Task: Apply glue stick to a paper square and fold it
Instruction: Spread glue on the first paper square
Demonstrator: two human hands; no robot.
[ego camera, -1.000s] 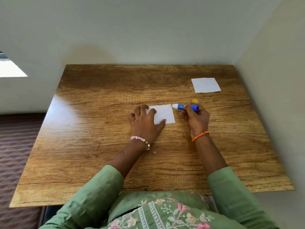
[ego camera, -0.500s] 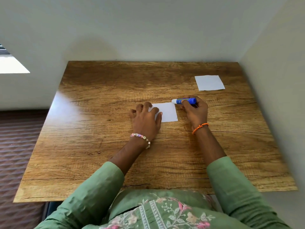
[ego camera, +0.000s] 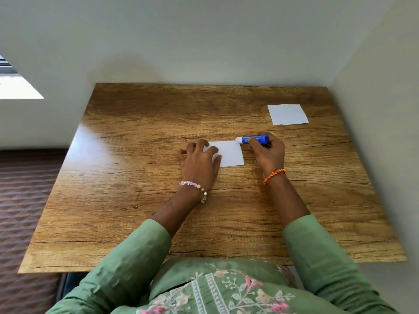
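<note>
A small white paper square [ego camera: 230, 153] lies flat near the middle of the wooden table [ego camera: 140, 218]. My left hand [ego camera: 199, 164] rests on its left part, fingers spread, pressing it down. My right hand [ego camera: 268, 152] grips a blue glue stick [ego camera: 252, 139] held sideways. The stick's white tip points left and sits at the paper's far right corner. Whether the tip touches the paper I cannot tell.
A second white paper square [ego camera: 287, 114] lies flat at the far right of the table. Walls close the table in at the back and on the right. A dark patterned floor [ego camera: 22, 189] shows on the left.
My right hand has carried the glue stick slightly away from me, so its tip is at the paper's far right corner. The yellow cap seen behind the hand is hidden now. My left hand stays.
</note>
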